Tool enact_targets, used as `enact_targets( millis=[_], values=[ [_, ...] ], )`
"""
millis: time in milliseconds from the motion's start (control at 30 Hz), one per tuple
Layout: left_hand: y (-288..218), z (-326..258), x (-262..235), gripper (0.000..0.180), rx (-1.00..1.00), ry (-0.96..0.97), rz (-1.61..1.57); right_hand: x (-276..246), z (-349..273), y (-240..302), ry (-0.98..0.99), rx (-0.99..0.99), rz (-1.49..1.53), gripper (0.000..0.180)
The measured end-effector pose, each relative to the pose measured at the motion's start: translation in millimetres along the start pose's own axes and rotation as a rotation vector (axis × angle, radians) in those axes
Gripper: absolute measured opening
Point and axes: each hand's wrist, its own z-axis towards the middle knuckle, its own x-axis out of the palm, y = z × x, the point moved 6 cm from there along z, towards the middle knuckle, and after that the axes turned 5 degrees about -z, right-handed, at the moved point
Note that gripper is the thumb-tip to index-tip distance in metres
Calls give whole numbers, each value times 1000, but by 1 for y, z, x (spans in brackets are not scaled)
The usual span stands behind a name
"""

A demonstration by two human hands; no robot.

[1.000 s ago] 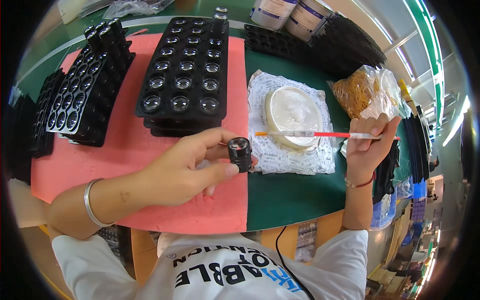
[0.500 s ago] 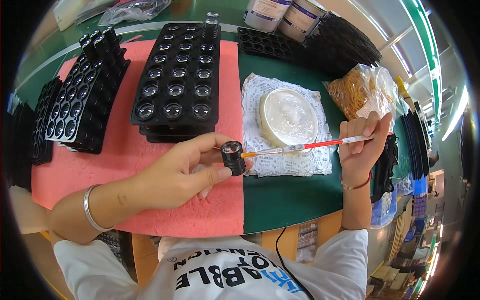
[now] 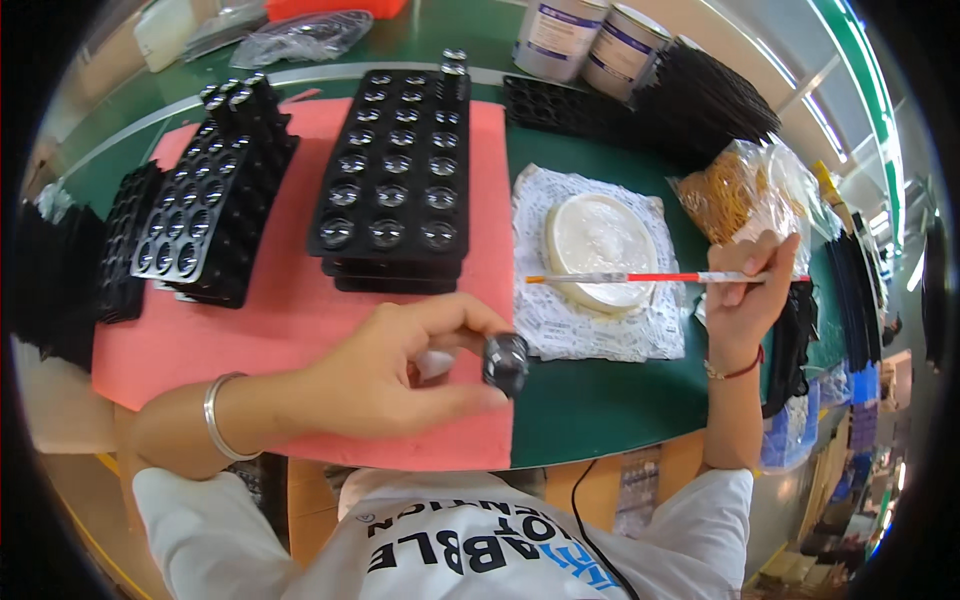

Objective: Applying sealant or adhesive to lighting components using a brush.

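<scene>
My left hand (image 3: 385, 372) pinches a small black lens barrel (image 3: 506, 366) between thumb and fingers, over the right edge of the pink mat. The barrel looks tilted and slightly blurred. In my right hand (image 3: 748, 295) a thin paintbrush (image 3: 660, 277) with a red handle lies level, its orange tip pointing left. That tip is apart from the barrel, above and to its right. Behind the brush sits a round white dish (image 3: 600, 228) with a glossy, film-like surface. Under it lies a sheet of printed paper (image 3: 536, 215).
A stack of black trays (image 3: 390, 195) holding lenses stands on the pink mat (image 3: 290, 350), with another tray stack (image 3: 205, 205) to its left. At the back are two cans (image 3: 560, 38) and piled black trays (image 3: 700, 95). A bag of rubber bands (image 3: 725, 195) lies at the right.
The brush tip has come away from the lens barrel. My left hand has tipped the barrel, so its front glass no longer faces up. The whole view has shifted a little.
</scene>
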Motion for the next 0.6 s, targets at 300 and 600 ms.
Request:
enact_targets(
  millis=[300,600],
  values=[
    [-132,-64,-78,31,559,-956,698,-9,0,2,-14,4,66,47],
    [-101,-103,-259,24,101,-1062,878,-7,4,14,-37,-6,111,48]
  ],
)
